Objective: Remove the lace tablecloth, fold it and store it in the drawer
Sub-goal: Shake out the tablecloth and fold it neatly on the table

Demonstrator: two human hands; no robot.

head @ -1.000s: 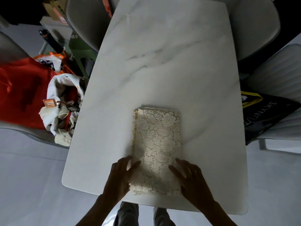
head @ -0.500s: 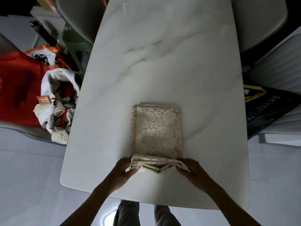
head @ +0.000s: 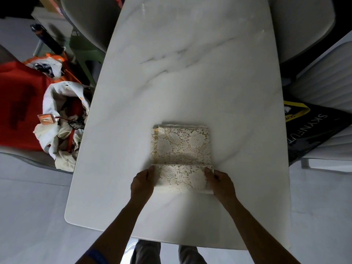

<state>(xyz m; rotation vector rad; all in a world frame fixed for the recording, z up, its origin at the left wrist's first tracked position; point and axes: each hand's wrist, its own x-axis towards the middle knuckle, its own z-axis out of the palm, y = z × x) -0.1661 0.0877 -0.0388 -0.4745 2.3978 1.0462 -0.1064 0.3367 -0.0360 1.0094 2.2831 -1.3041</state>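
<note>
The cream lace tablecloth [head: 181, 145] lies as a narrow folded stack on the white marble table [head: 190, 73], near its front end. Its near end is turned up and over toward the far end, making a raised flap. My left hand [head: 142, 182] grips the flap's left edge. My right hand [head: 221, 182] grips its right edge. Both hands hold the flap just above the flat part of the stack. No drawer is in view.
A chair on the left carries red cloth [head: 17, 107] and a pile of white fabric [head: 61, 126]. A black bag with yellow trim [head: 312, 128] lies on a white chair at the right. Grey chairs [head: 89, 20] stand at the far corners.
My hands went from resting flat on the cloth's near end to gripping it at both sides, lifting it and folding it away from me over the stack.
</note>
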